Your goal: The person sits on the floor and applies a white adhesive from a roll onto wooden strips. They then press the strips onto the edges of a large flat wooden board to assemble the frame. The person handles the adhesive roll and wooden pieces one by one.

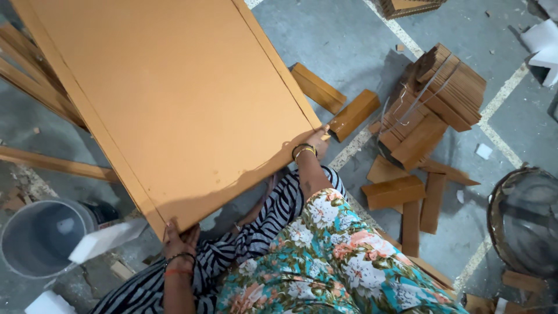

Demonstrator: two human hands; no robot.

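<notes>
Gripping the near edge of a large flat cardboard sheet [168, 99], the left hand [179, 239] has its fingers curled over the lower corner, thumb side against the smooth tan face. The right hand [314, 142] clasps the sheet's other near corner, fingers wrapped under the board so only knuckles and bangles show. The sheet is matte, rectangular, with a pressed crease running along each long side, and it tilts away from the person above a lap draped in floral and striped cloth [302, 250].

Left of the lap stands a round grey plastic bucket [32, 244]; a white foam block [107, 238] leans across its rim, and the inside looks otherwise bare. Past the right hand, folded cardboard pieces [395, 192] lie scattered on the grey concrete floor [349, 35], flat strips and boxy folds alike. Farther out sits a strapped bundle of folded cardboard [436, 99], its corrugated edges showing. At the right edge is a round wire-framed basket [526, 224]; what it holds cannot be made out. Wooden strips [35, 81] lean out from under the sheet's far left side.
</notes>
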